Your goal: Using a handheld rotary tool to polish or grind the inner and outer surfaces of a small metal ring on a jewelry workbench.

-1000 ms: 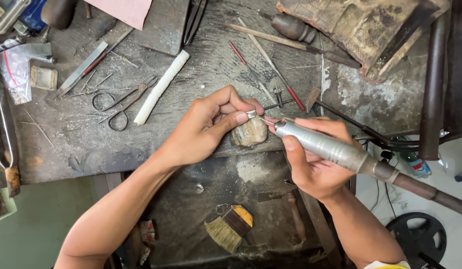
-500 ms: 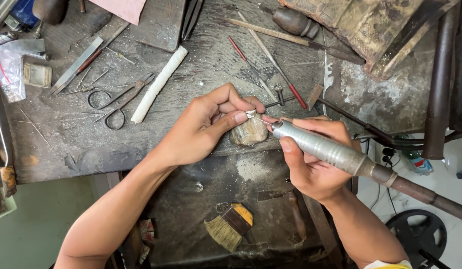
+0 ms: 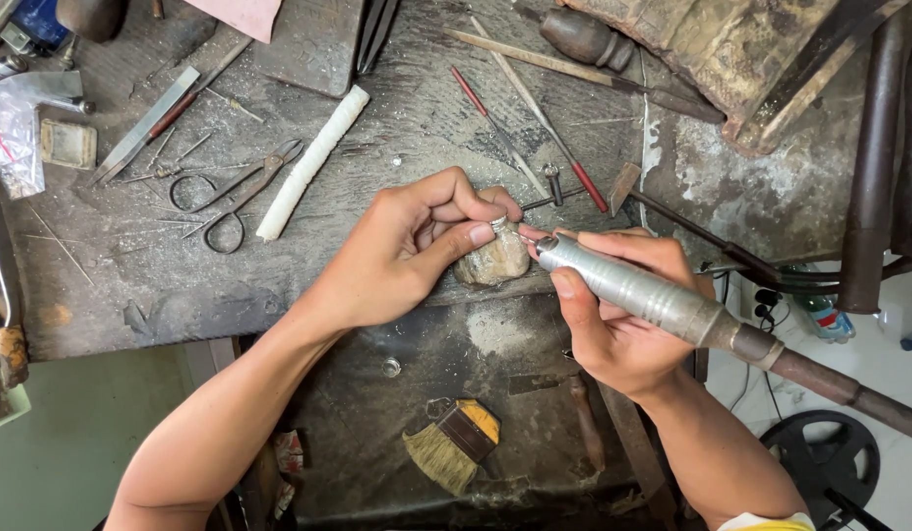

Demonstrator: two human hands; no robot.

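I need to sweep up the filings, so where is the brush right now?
In the head view the brush lies low and centre, on the dark tray under the bench, between the two forearms and below the left hand.

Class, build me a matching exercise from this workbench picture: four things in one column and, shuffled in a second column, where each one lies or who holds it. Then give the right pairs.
Things
1. metal rotary handpiece
2. small ring
3. scissors
4. brush

Places
A. on the dark tray below the hands
B. pinched by the left hand
C. on the bench beside the white rod
D. gripped in the right hand

Pairs: 1-D, 2-B, 3-C, 4-A
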